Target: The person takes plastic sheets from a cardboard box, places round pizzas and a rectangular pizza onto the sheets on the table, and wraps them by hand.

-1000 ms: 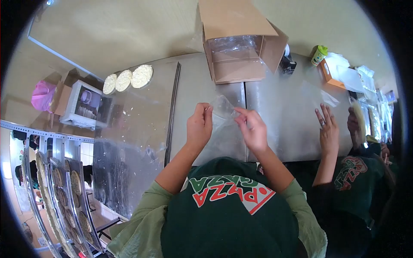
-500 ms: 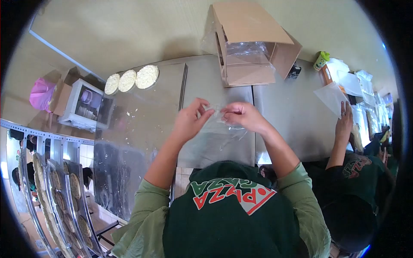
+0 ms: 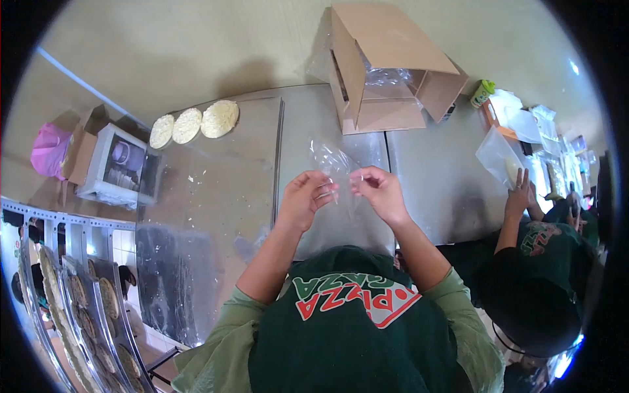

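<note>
A clear plastic bag [image 3: 333, 162] stretches between my two hands above the metal table. My left hand [image 3: 306, 200] pinches one side of it between thumb and fingers. On the opposite side, my right hand [image 3: 382, 194] grips the film with thumb and forefinger. The bag is see-through, so its exact edges are hard to make out. Three round, pale pizza bases [image 3: 187, 126] lie in a row at the far left of the table.
An open cardboard box [image 3: 393, 39] holding clear plastic stands at the back. A co-worker's hand [image 3: 517, 196] handles another clear bag [image 3: 496, 156] at right. A white box-shaped unit [image 3: 116, 164] sits at left, above a metal rack [image 3: 98, 295] of round bases. Crumbs dot the table.
Both my hands have come slightly nearer to me and a little further apart, and the bag now stands up above them. The co-worker's bag now contains something pale.
</note>
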{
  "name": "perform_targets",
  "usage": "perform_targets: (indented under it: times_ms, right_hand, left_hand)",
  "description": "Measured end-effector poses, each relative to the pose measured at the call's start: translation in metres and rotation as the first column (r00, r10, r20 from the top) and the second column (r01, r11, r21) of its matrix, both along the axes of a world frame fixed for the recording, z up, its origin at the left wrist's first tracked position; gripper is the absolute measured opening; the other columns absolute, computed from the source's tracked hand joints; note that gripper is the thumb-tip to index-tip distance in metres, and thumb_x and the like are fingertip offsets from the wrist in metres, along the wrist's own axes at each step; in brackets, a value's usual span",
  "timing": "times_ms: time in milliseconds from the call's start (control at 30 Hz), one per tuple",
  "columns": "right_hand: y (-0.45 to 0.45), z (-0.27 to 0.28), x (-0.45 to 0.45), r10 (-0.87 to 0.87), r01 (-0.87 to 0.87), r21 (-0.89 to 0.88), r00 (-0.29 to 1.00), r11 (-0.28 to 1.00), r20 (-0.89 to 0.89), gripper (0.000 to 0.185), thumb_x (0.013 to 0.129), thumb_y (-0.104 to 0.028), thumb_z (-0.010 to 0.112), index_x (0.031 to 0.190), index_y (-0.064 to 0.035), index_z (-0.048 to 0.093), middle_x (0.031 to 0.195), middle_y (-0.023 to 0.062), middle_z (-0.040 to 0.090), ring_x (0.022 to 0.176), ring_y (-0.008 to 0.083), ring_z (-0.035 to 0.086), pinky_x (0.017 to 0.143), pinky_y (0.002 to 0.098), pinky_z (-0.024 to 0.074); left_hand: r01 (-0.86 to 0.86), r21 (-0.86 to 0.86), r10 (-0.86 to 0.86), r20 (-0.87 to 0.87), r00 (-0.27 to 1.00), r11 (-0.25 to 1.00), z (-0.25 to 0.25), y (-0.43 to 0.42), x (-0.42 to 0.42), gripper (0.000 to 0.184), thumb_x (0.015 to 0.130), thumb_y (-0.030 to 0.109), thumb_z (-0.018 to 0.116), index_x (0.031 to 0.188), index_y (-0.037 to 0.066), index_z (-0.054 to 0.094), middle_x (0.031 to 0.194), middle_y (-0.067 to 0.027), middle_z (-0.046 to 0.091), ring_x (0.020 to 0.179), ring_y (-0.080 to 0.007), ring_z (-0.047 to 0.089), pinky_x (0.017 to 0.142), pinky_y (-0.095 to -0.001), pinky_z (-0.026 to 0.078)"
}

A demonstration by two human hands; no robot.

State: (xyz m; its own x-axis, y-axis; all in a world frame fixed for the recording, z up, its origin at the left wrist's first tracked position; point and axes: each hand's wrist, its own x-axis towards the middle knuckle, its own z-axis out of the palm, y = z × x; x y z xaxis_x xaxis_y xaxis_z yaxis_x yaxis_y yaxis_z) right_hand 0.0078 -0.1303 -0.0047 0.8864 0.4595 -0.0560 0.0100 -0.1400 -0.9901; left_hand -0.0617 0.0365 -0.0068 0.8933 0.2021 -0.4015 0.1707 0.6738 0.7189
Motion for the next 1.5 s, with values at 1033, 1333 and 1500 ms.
perform_targets:
  times_ms: [1033, 1333, 1500]
  right_hand:
    - [-0.187, -0.151, 0.035, -0.347, 0.416, -0.53, 0.909, 0.739, 0.231, 0.016, 0.086, -0.014, 0.049, 0.094, -0.0009, 0.054, 0.082, 0.0225, 0.06, 0.077, 0.039, 0.059, 0.069, 0.0437, 0.0458]
    - [-0.235, -0.125, 0.055, -0.259, 0.553, -0.66, 0.829, 0.508, 0.496, 0.018, 0.079, -0.004, 0.052, 0.096, -0.005, 0.055, 0.105, 0.0183, 0.053, 0.099, 0.0347, 0.052, 0.079, 0.0399, 0.0445]
    - [-0.127, -0.079, 0.037, 0.143, 0.219, -0.531, 0.817, 0.819, 0.558, 0.024, 0.076, -0.005, 0.056, 0.099, -0.0054, 0.055, 0.104, 0.0173, 0.054, 0.1, 0.0334, 0.052, 0.085, 0.0369, 0.0424]
  left_hand:
    - [0.019, 0.962, -0.107, -0.05, 0.993, -0.274, -0.123, -0.058, 0.028, 0.033, 0.084, 0.02, 0.052, 0.112, 0.004, 0.046, 0.108, -0.0196, 0.052, 0.1, -0.0354, 0.049, 0.089, -0.0447, 0.037]
    - [0.403, 0.765, -0.42, -0.624, 0.659, -0.503, -0.137, -0.097, 0.024, 0.117, 0.05, 0.065, 0.068, 0.141, 0.016, 0.013, 0.147, -0.0134, 0.003, 0.135, -0.0327, 0.005, 0.101, -0.062, 0.003]
    - [0.298, 0.837, -0.521, -0.525, 0.672, -0.46, -0.143, -0.089, 0.02, 0.118, 0.046, 0.065, 0.07, 0.141, 0.018, 0.016, 0.146, -0.0159, 0.004, 0.134, -0.0344, 0.005, 0.1, -0.0631, 0.002]
